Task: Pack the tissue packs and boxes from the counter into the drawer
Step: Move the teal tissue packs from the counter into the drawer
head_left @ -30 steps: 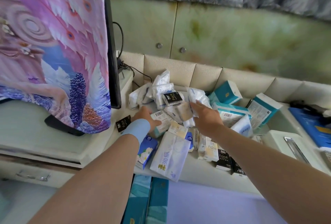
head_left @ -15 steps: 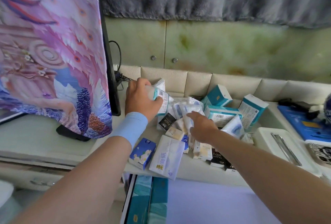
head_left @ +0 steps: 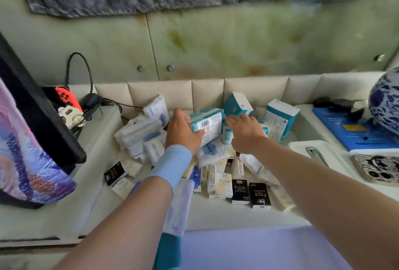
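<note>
Far left: feather-print cloth (head_left: pixel 26 161) hangs over a black screen (head_left: pixel 41 114). Behind it, a red controller (head_left: pixel 64 96) & a black cable (head_left: pixel 78 69) sit at the back of the counter (head_left: pixel 103 183).

Next comes a heap of white soft tissue packs (head_left: pixel 140 133), w/ a black mini pack (head_left: pixel 114 173) nearer the counter's front edge.

L hand (head_left: pixel 183 134), pale blue wristband (head_left: pixel 172 164) on the wrist, grips a teal-and-white tissue box (head_left: pixel 208 125) by its left end. Thumb is curled onto the barcode face, other fingers wrap over the far side. The box is tilted, held above the loose packs.

Just right of it, R hand (head_left: pixel 246 134) is palm down, fingers straight & slightly spread, holding nothing. Its fingertips (head_left: pixel 234 119) end at the foot of an upright teal box (head_left: pixel 236 102) at the back; can't tell if they touch. Another teal-and-white box (head_left: pixel 280 118) stands further right.

Nearer than both hands, small "Face" packs, cream (head_left: pixel 222 183) & black (head_left: pixel 260 194), lie in a row by the front edge.

Bottom centre: open drawer (head_left: pixel 259 252) w/ a teal carton (head_left: pixel 168 252) inside at its left.

Right end: white tray (head_left: pixel 298 146), blue book (head_left: pixel 349 133), blue-and-white vase (head_left: pixel 386 101).
</note>
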Demonstrator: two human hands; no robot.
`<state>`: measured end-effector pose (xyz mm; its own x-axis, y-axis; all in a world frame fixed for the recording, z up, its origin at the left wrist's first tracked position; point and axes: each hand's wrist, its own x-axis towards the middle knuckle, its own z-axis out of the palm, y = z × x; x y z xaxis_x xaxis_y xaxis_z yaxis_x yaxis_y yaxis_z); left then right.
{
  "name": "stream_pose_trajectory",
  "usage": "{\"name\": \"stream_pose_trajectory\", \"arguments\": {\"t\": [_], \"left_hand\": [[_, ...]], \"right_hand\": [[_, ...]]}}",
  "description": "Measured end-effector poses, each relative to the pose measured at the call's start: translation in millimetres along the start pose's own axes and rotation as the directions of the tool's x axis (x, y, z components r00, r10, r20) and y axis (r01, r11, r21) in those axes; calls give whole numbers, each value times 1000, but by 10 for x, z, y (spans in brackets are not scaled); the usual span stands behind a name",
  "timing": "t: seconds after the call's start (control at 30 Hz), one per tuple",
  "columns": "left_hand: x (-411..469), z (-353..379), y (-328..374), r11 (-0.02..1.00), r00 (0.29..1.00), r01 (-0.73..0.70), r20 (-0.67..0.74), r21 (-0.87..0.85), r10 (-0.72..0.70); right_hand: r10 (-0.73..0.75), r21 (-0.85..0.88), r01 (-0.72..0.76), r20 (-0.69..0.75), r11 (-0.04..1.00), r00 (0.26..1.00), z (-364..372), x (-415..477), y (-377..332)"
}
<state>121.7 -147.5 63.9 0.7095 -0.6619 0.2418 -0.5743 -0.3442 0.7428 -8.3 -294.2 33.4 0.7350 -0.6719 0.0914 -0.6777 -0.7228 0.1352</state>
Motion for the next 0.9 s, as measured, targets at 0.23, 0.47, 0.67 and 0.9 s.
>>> {"name": "stream_pose_trajectory", "arguments": {"t": [0.23, 0.47, 0.67, 0.9], "left_hand": [[79, 76, -93, 910, 992, -43, 128, 412, -12], [-41, -119, -22, 951, 990, 124, 36, 283, -140], [-328, -516, 21, 978, 978, 208, 26, 4, -208], [-1077, -875, 60, 988, 978, 153, 140, 27, -155]], "right_hand": [[-37, -170, 28, -50, 985, 998, 129, 131, -53], [50, -23, -55, -192, 998, 980, -152, -8, -18], [341, 508, -181, -240, 842, 909, -670, -467, -90], [291, 608, -85, -249, 790, 924, -1119, -1247, -420]]}}
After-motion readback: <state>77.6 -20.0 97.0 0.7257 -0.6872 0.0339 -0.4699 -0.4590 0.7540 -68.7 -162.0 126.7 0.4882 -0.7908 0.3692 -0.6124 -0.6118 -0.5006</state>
